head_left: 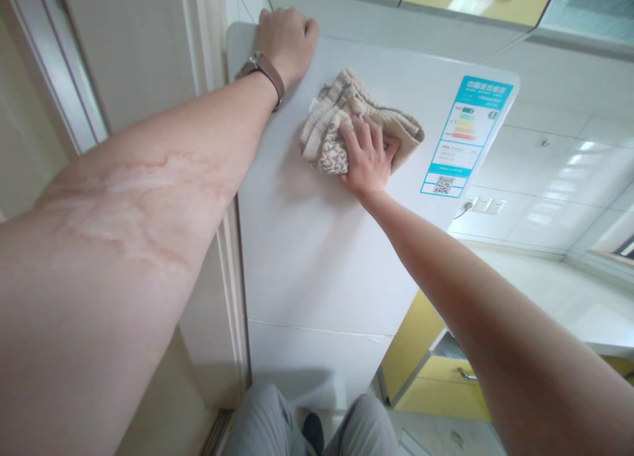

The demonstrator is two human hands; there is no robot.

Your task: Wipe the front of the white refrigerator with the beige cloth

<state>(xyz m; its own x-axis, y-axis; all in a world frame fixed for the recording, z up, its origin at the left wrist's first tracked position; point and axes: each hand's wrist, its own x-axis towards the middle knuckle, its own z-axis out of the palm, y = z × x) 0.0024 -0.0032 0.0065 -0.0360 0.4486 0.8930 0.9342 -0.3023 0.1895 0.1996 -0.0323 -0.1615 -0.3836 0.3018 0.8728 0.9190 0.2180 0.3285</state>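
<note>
A white refrigerator door [317,264] stands in front of me. Against its upper part, my right hand [367,154] presses a bunched beige and brown patterned cloth [329,129], with its fingers bent into the folds. My left hand [288,45] is closed at the door's top left corner, touching its edge. The fingers curl out of sight there, so whatever they may hold is hidden. A brown-strapped watch [267,73] is on my left wrist. To the right of the cloth, a blue and white energy label [458,139] is stuck on the door.
Yellow cabinets [475,0] hang above the door. At the right is a pale countertop [539,291] over a yellow drawer [440,370], with wall sockets [483,205] behind. A door frame [228,278] runs close along the left. My knees [270,416] are below.
</note>
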